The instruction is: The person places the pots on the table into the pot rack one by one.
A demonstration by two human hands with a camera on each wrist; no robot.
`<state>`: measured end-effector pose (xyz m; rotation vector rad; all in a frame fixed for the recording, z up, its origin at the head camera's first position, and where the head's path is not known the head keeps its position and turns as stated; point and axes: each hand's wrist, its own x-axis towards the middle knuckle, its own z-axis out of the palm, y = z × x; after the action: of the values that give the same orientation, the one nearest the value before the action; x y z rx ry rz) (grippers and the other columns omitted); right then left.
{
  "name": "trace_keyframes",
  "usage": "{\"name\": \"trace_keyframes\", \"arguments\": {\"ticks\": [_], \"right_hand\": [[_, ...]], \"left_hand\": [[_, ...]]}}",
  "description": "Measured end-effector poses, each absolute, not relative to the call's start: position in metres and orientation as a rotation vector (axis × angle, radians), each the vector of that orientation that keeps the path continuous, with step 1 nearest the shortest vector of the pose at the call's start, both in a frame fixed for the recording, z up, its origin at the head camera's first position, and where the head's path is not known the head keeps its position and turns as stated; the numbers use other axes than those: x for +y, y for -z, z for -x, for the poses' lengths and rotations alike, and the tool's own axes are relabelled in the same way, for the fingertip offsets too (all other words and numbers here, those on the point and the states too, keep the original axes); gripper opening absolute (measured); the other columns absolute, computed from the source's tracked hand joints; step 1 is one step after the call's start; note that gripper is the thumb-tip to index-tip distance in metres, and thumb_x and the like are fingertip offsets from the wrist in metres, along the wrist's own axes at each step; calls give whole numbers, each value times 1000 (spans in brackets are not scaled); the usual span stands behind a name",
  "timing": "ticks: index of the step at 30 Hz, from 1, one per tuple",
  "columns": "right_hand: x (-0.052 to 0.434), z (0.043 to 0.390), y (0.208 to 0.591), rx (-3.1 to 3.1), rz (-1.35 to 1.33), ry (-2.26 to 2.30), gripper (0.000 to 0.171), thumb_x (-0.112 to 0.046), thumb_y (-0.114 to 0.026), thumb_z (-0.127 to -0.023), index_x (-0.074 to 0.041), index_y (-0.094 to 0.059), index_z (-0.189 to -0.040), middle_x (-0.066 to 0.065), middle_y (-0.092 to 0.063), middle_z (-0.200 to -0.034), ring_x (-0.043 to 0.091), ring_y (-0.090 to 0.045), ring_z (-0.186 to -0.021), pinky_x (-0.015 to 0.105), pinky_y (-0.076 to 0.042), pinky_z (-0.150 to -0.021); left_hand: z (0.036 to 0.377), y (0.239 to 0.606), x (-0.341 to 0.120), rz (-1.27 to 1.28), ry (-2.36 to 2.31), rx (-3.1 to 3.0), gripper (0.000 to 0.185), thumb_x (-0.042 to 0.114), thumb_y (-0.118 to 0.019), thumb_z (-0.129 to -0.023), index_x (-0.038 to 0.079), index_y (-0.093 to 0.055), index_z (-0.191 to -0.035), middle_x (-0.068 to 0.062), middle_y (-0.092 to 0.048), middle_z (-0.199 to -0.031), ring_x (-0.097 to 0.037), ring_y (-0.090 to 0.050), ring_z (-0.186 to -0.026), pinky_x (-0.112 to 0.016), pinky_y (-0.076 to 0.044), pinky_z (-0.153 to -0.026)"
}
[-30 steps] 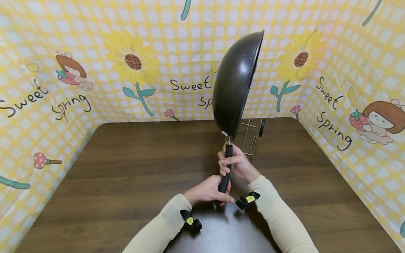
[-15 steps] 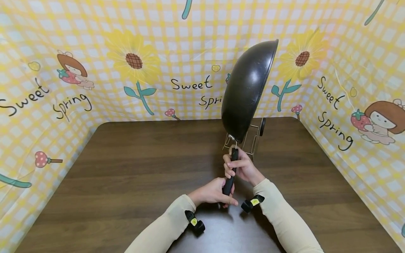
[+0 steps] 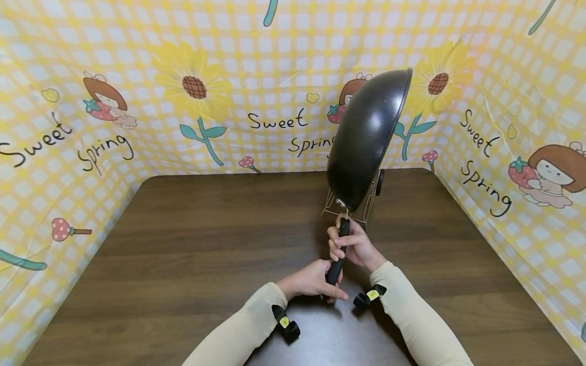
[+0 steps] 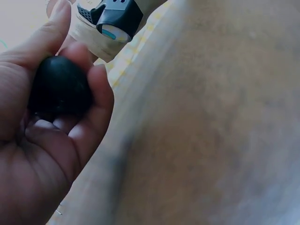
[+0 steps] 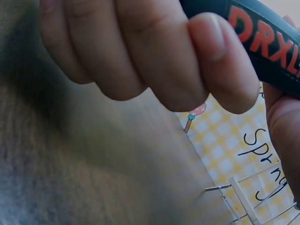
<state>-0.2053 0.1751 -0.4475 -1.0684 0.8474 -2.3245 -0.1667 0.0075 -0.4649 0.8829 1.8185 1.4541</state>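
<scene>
A dark wok [image 3: 366,137] is held up on its edge over the table, its rounded underside facing left and its rim to the right. My right hand [image 3: 354,246] grips the upper part of its black handle [image 3: 335,269], close below the metal neck. Lower down, my left hand [image 3: 311,279] curls round the handle's end. The left wrist view shows the rounded handle end [image 4: 61,86] inside the left fingers. Red letters mark the handle [image 5: 265,37] in the right wrist view, with the right fingers [image 5: 136,51] wrapped over it. The wok's inside is hidden.
Behind the wok a wire rack [image 3: 370,203] stands on the brown wooden table [image 3: 206,244], partly covered by the wok. A black round part [image 3: 379,182] shows at its right. Yellow checked cloth [image 3: 274,66] walls in the table's back and sides.
Both hands have moved the wok to the right and lower in the head view, over the rack. The wok leans further right. Both grips stay the same.
</scene>
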Motion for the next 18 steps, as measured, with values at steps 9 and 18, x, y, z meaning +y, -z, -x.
{"name": "trace_keyframes", "arguments": {"ticks": [9,18], "right_hand": [[179,203,456,801,1052,2326,27,14,-39,-92,-9,-40,-105,6,-39,-72,16,-44,-55,28,-51,-63],[181,202,466,758,1026,2348,26,12,-41,-92,-10,-42,-106,5,-35,-71,16,-37,-54,27,-50,-62]], "left_hand": [[162,472,10,-768,-1486,1825,24,-2,-78,-83,5,-56,-79,3,-62,-58,-9,-61,-52,-19,-47,-56],[159,479,14,-639,-1598,1681,23,-10,-74,-83,3,-55,-83,-7,-70,-66,-13,-69,-61,-31,-58,-65]]}}
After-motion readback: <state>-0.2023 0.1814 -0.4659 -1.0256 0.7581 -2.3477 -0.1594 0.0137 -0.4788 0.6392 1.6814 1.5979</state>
